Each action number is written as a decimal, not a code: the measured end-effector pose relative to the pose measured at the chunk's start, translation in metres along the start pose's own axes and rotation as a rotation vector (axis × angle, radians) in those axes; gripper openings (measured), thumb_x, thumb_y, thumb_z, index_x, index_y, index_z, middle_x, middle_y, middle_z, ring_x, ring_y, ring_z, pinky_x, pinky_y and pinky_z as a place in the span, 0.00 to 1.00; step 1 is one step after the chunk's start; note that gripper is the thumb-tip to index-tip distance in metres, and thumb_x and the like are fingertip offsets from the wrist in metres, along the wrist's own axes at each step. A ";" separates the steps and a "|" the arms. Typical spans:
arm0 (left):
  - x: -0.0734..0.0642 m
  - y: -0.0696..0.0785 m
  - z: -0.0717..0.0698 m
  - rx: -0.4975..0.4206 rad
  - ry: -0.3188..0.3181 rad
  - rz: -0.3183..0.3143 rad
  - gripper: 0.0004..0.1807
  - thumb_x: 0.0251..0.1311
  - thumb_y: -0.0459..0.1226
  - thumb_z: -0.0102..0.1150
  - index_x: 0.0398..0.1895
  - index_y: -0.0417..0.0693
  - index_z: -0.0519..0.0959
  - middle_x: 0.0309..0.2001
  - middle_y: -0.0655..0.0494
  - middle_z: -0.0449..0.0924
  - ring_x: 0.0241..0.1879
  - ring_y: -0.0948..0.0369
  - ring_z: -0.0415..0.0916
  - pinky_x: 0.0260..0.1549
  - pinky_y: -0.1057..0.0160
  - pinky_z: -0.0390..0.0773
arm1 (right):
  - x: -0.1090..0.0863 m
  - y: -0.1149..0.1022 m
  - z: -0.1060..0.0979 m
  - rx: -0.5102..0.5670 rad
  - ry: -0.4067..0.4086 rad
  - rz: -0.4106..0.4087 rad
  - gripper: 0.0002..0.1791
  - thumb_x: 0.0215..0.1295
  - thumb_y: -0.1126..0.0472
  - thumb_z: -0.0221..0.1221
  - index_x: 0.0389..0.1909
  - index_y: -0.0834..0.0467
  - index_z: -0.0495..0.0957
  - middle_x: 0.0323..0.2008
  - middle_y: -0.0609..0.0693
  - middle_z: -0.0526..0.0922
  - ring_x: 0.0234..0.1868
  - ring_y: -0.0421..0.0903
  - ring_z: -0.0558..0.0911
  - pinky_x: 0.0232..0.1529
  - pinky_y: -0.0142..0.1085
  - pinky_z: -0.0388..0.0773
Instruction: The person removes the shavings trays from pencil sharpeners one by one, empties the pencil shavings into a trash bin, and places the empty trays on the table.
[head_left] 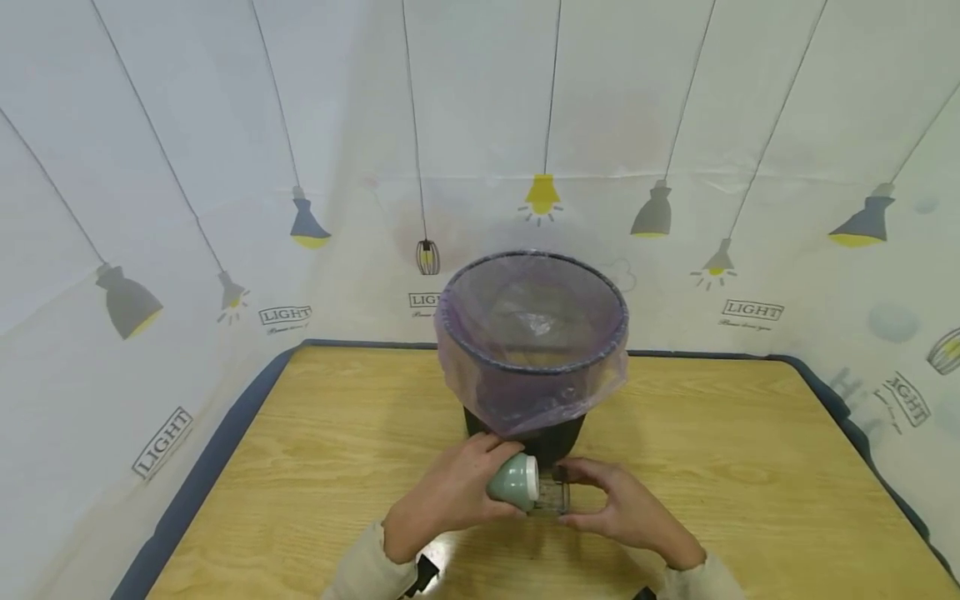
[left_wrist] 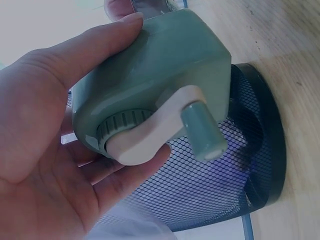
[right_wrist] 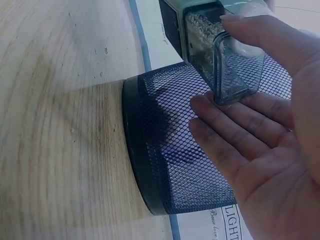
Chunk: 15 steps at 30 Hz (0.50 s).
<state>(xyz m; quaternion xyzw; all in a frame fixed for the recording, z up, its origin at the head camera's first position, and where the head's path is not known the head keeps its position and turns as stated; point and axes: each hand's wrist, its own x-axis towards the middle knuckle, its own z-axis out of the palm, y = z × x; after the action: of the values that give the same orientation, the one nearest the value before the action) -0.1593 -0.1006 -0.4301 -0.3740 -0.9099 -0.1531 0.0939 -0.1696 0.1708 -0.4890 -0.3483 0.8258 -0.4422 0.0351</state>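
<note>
Clasps a green crank sharpener [head_left: 510, 482] in the left hand [head_left: 465, 485] and pinches its clear drawer [right_wrist: 240, 70] in the right hand [head_left: 626, 510], just in front of a dark mesh bin [right_wrist: 172, 150]

Shows a glossy, muted-green body [left_wrist: 165, 65] with softened edges, a ribbed round collar [left_wrist: 119, 124], a pale crank arm [left_wrist: 150, 136] and a green cylindrical knob [left_wrist: 202, 131]; holds pale, curly shavings [right_wrist: 202, 37] behind clear walls; curls left thumb and fingers round the body, sets right thumb and fingers on opposite edges of the drawer; reads "LIGHT" in boxed capitals several times across the wall covering [head_left: 480, 100], among printed hanging lamps [head_left: 651, 212], above script [head_left: 746, 326] too small to read surely
</note>
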 end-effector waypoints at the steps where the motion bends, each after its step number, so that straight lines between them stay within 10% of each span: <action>1: 0.000 0.000 0.000 0.002 -0.003 0.000 0.39 0.42 0.53 0.79 0.58 0.47 0.77 0.50 0.54 0.79 0.46 0.59 0.78 0.42 0.63 0.80 | -0.001 0.001 -0.001 -0.002 0.003 0.001 0.33 0.60 0.51 0.70 0.62 0.62 0.74 0.58 0.57 0.81 0.54 0.48 0.83 0.55 0.43 0.81; 15: -0.008 -0.006 0.003 -0.003 -0.049 -0.061 0.39 0.42 0.54 0.79 0.58 0.47 0.77 0.48 0.54 0.80 0.43 0.60 0.78 0.37 0.65 0.80 | -0.013 0.003 -0.014 -0.046 0.034 0.043 0.32 0.61 0.51 0.69 0.63 0.59 0.73 0.58 0.59 0.81 0.52 0.51 0.84 0.52 0.46 0.81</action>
<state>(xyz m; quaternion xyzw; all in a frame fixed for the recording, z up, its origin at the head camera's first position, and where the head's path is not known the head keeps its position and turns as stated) -0.1579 -0.1093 -0.4364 -0.3498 -0.9227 -0.1480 0.0662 -0.1664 0.1897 -0.4861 -0.3235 0.8436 -0.4280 0.0223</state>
